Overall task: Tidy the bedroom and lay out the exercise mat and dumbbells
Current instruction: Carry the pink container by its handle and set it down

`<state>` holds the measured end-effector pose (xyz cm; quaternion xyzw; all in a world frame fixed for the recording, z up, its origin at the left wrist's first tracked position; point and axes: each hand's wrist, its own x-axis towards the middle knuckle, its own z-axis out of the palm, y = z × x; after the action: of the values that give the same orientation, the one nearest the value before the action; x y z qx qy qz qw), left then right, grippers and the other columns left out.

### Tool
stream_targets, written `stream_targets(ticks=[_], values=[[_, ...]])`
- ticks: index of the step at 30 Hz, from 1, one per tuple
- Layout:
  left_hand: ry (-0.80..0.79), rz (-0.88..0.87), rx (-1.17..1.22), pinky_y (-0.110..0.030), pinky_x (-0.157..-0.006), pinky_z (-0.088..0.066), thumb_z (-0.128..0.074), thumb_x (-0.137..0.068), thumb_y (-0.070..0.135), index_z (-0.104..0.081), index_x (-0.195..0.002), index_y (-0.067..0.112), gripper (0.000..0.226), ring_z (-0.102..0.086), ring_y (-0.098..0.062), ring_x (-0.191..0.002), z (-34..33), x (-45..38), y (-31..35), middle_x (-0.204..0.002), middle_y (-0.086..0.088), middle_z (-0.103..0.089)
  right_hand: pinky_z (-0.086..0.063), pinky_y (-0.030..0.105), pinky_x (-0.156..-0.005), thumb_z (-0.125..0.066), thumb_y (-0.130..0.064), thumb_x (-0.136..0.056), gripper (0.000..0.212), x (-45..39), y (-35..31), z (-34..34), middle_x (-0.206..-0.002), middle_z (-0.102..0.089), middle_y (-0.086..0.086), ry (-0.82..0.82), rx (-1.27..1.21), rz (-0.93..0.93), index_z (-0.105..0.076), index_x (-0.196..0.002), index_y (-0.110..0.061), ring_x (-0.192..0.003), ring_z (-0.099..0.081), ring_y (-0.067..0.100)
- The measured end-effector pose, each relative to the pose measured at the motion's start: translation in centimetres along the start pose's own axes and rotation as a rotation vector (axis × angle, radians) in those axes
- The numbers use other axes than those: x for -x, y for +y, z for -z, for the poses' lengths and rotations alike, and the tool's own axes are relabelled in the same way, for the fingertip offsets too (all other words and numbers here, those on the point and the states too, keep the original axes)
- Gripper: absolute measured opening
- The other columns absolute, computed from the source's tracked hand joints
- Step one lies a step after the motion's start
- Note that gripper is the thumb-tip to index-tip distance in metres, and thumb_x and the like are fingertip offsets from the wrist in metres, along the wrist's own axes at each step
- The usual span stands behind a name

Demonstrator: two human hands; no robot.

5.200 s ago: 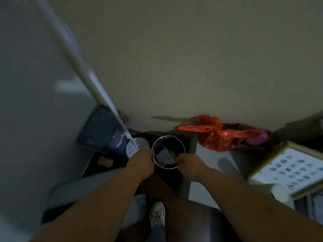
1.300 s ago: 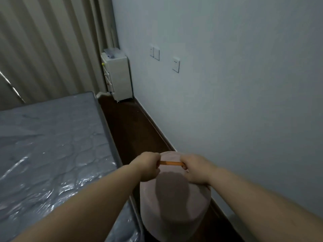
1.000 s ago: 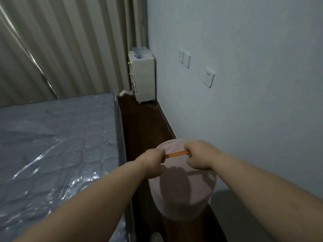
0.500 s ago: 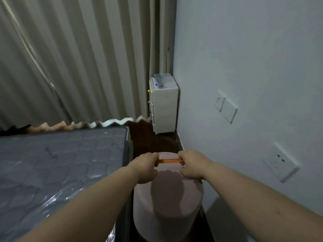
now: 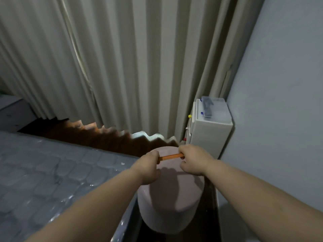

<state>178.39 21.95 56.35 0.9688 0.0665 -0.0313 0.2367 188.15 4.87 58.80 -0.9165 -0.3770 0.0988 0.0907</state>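
Currently, at far left lies the plastic-wrapped mattress (image 5: 43, 172). My left hand (image 5: 148, 169) grips one end of the orange handle (image 5: 170, 156); my right hand (image 5: 192, 161) grips the other end. The handle's long axis runs left to right, its right end tilted slightly up. The pink cylindrical stool (image 5: 170, 203) hangs below it, upright, between the mattress and the wall (image 5: 279, 102). Beyond stands a white drawer cabinet (image 5: 211, 130) before the curtain (image 5: 122, 58).

Left hand (image 5: 148, 169) and right hand (image 5: 193, 160) grip the pink stool's (image 5: 170, 205) orange handle (image 5: 170, 156).

Curtains (image 5: 122, 58), mattress (image 5: 52, 172), perhaps drawers (image 5: 209, 135)
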Motion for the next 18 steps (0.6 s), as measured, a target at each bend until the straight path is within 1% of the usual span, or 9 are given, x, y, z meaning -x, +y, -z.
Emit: stream_targets(ticks=[1, 3, 5, 7, 10, 13, 15, 16, 18], values=[[0.007, 0.001, -0.002, -0.025, -0.069, -0.038, -0.061, -0.081, 0.026, -0.043, -0.094, 0.027, 0.023, -0.049, -0.013, -0.084, 0.6, -4.0, -1.0, -0.095, 0.007, -0.048, -0.04, 0.028, -0.068, -0.052, -0.025, -0.075, 0.012, -3.6, 1.5, 0.7, -0.097, -0.055, 0.003, 0.002, 0.008, 0.001, -0.04, -0.078, -0.026, -0.088, -0.055, 0.027], [0.0, -0.003, -0.017, -0.027, -0.071, -0.039, -0.059, -0.08, 0.027, -0.043, -0.094, 0.027, 0.021, -0.05, -0.015, -0.084, 1.9, -9.0, -1.9, -0.094, 0.007, -0.049, -0.04, 0.028, -0.071, -0.052, -0.023, -0.077, 0.013, -8.0, 3.3, 1.6, -0.104, -0.054, 0.007, -0.023, 0.015, -0.002, -0.04, -0.082, -0.025, -0.094, -0.056, 0.029], [0.016, 0.007, -0.007, -0.029, -0.072, -0.042, -0.058, -0.08, 0.027, -0.044, -0.093, 0.027, 0.019, -0.053, -0.018, -0.086, 3.8, -15.0, -3.2, -0.096, 0.006, -0.052, -0.043, 0.031, -0.076, -0.052, -0.024, -0.078, 0.013, -14.0, 5.4, 3.1, -0.103, -0.052, 0.006, -0.038, -0.003, 0.017, -0.04, -0.082, -0.026, -0.095, -0.056, 0.029], [0.027, 0.028, -0.02, -0.034, -0.077, -0.047, -0.056, -0.082, 0.026, -0.046, -0.093, 0.024, 0.016, -0.057, -0.021, -0.091, 5.4, -20.1, -4.3, -0.1, 0.002, -0.057, -0.047, 0.034, -0.08, -0.052, -0.028, -0.077, 0.013, -19.0, 7.1, 4.3, -0.102, -0.052, 0.004, -0.033, -0.008, 0.047, -0.042, -0.086, -0.027, -0.094, -0.055, 0.026], [0.049, 0.051, -0.078, -0.035, -0.083, -0.048, -0.053, -0.084, 0.026, -0.048, -0.098, 0.021, 0.015, -0.056, -0.023, -0.096, 7.2, -28.1, -6.4, -0.106, -0.002, -0.057, -0.045, 0.032, -0.076, -0.052, -0.031, -0.078, 0.017, -26.8, 10.1, 5.4, -0.103, -0.052, 0.001, -0.021, -0.021, 0.088, -0.042, -0.091, -0.028, -0.093, -0.055, 0.022], [0.076, 0.074, -0.116, -0.029, -0.079, -0.044, -0.054, -0.085, 0.026, -0.044, -0.095, 0.025, 0.014, -0.052, -0.019, -0.093, 8.3, -34.8, -8.4, -0.106, -0.001, -0.055, -0.04, 0.029, -0.072, -0.053, -0.031, -0.079, 0.017, -34.5, 13.1, 6.3, -0.105, -0.055, 0.001, -0.037, -0.013, 0.121, -0.047, -0.094, -0.025, -0.089, -0.055, 0.021], [0.107, 0.144, -0.107, -0.028, -0.078, -0.043, -0.056, -0.084, 0.026, -0.043, -0.094, 0.028, 0.016, -0.05, -0.016, -0.091, 8.8, -39.7, -10.3, -0.106, 0.002, -0.053, -0.041, 0.028, -0.075, -0.054, -0.029, -0.078, 0.017, -41.2, 15.1, 6.7, -0.107, -0.056, 0.003, -0.059, -0.02, 0.188, -0.047, -0.093, -0.025, -0.093, -0.056, 0.024], [0.11, 0.164, -0.094, -0.029, -0.079, -0.045, -0.057, -0.084, 0.026, -0.045, -0.095, 0.027, 0.017, -0.051, -0.017, -0.093, 8.9, -40.3, -10.7, -0.106, 0.002, -0.053, -0.041, 0.027, -0.075, -0.054, -0.029, -0.077, 0.017, -42.3, 15.2, 6.7, -0.107, -0.057, 0.004, -0.059, -0.01, 0.213, -0.046, -0.092, -0.026, -0.096, -0.056, 0.025], [0.128, 0.244, -0.071, -0.031, -0.083, -0.047, -0.058, -0.083, 0.027, -0.048, -0.099, 0.025, 0.019, -0.053, -0.019, -0.098, 9.5, -43.1, -12.3, -0.108, 0.002, -0.054, -0.037, 0.024, -0.072, -0.054, -0.028, -0.076, 0.016, -47.2, 15.5, 7.2, -0.106, -0.059, 0.003, -0.084, -0.021, 0.277, -0.045, -0.089, -0.027, -0.097, -0.057, 0.026]])
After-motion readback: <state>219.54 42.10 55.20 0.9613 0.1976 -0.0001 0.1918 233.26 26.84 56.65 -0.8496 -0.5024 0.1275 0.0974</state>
